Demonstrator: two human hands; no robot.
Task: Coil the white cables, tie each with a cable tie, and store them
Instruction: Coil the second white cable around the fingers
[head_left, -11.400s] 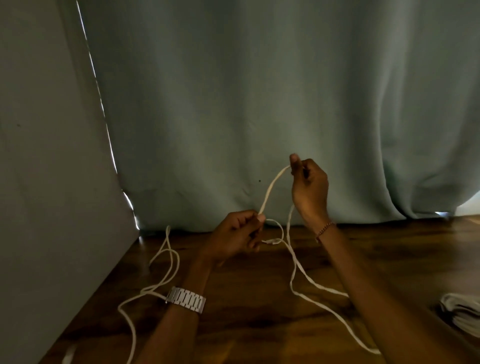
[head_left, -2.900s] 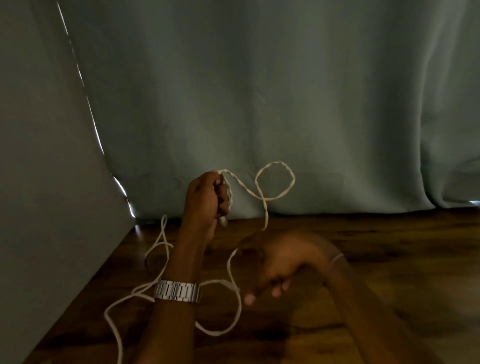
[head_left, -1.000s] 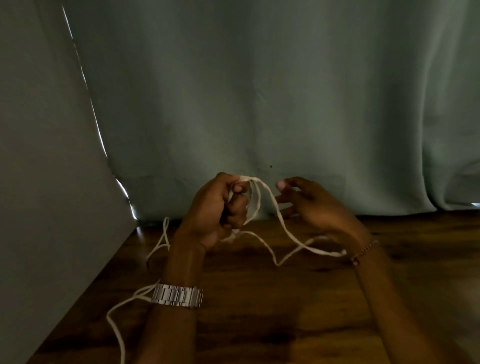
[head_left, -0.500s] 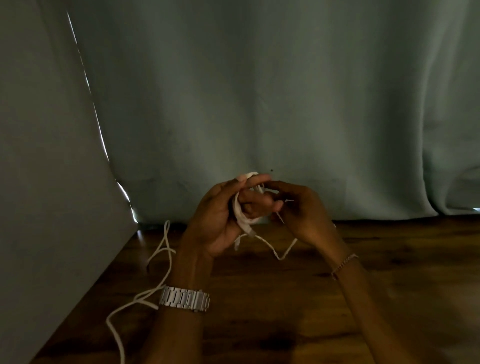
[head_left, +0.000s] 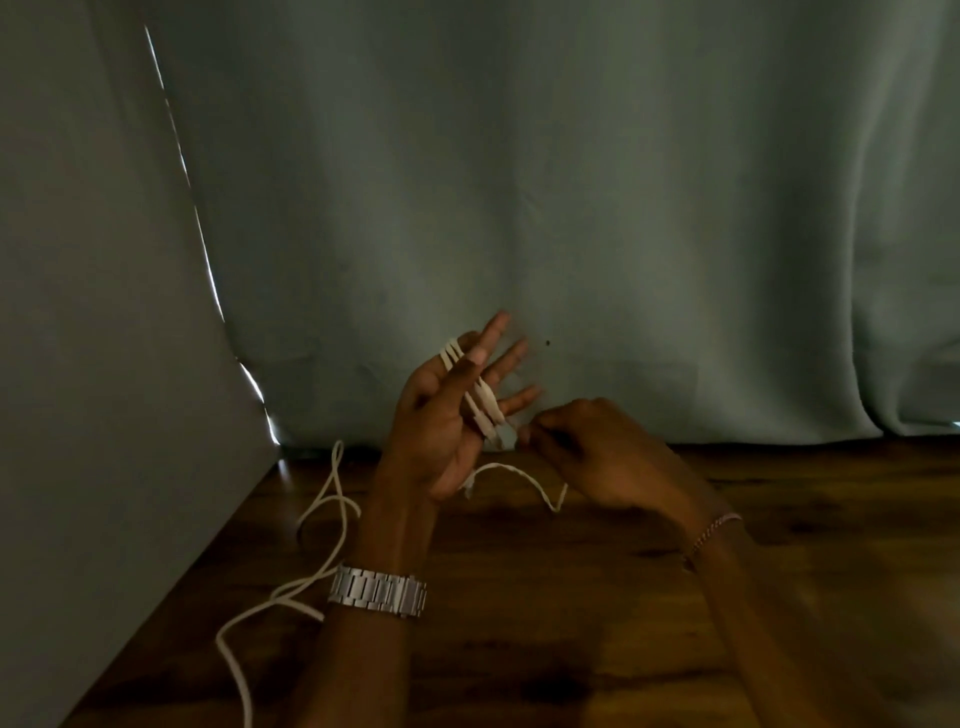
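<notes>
My left hand (head_left: 434, 436) is raised with the palm toward me and the fingers straight and spread. Several turns of the white cable (head_left: 480, 400) are wound round those fingers, and the thumb lies alongside them. My right hand (head_left: 597, 457) sits just to the right with curled fingers, pinching the cable close to the coil's lower end. A short slack stretch (head_left: 524, 473) hangs between the two hands. More white cable (head_left: 332, 519) trails in loops on the wooden floor to the left, passing behind my left wrist. I see no cable tie.
A pale green curtain (head_left: 571, 208) hangs right behind the hands down to the floor. A grey wall (head_left: 78, 364) closes off the left side. The dark wooden floor (head_left: 571, 623) stretches toward me and to the right.
My left hand has opened from a curled grip into spread straight fingers with the coil round them. My right hand has dropped a little lower right, drawing the cable's tail shorter.
</notes>
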